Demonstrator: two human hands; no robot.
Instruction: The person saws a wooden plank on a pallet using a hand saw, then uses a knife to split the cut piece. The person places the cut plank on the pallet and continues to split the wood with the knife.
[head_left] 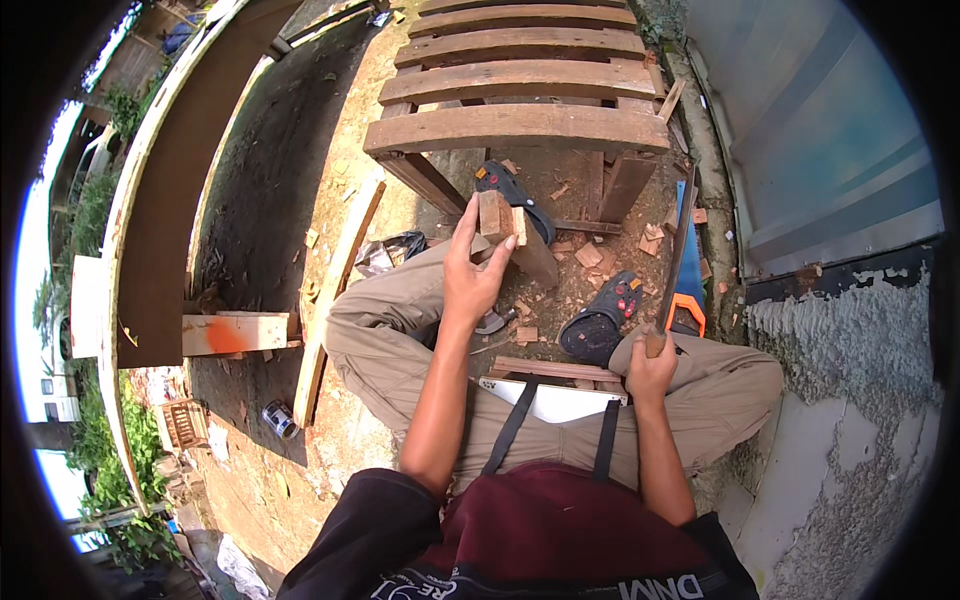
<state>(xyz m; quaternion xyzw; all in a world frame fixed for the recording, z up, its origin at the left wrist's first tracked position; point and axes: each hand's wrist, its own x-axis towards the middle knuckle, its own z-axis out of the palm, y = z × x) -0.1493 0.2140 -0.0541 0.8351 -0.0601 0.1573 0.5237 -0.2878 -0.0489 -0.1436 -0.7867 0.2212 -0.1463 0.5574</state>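
Observation:
My left hand (474, 280) is raised over my bent legs, its thumb and forefinger pinching the top end of a short wooden beam (537, 262). A pale split sliver (519, 226) stands out at that end, near the thumb. By my right knee, my right hand (652, 372) is closed round the wooden handle of a machete (672, 255). Its long dark blade points up and away, apart from the beam. Just behind the blade is a handsaw (688, 300) with a blue blade and an orange handle, partly hidden.
A slatted wooden bench (515, 128) stands ahead of me. Wood chips (590, 255) litter the ground around my dark clogs (590, 335). A long plank (335, 310) lies on the left, near a can (281, 418). A metal sheet (810, 130) and rough wall (850, 340) border the right side.

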